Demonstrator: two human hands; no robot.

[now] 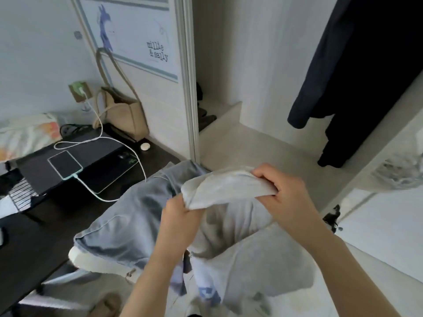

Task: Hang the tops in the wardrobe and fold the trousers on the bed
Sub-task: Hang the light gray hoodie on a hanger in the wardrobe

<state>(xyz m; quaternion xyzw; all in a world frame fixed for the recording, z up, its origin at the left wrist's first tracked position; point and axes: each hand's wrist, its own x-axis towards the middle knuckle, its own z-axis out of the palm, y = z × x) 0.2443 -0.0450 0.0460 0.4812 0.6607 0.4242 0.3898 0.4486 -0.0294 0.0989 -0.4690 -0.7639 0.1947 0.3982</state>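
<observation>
A light grey garment (pixel 231 191) hangs in front of me, held up by one edge. My left hand (pixel 180 216) grips its left end and my right hand (pixel 286 193) pinches its right end. The rest of the cloth droops down between my arms. Under it, light blue jeans (pixel 128 223) lie draped over a white chair (pixel 79 255). The open wardrobe (pixel 263 65) stands straight ahead, with dark clothes (pixel 357 72) hanging at its right side. The bed shows only at the far left as a patterned pillow (pixel 27 131).
A dark desk (pixel 27 243) on the left carries a laptop (pixel 75 156), a phone (pixel 64 164) on a white charging cable (pixel 114 143) and a beige bag (pixel 124 113). A white door or panel (pixel 384 225) stands at the right. Pale floor lies before the wardrobe.
</observation>
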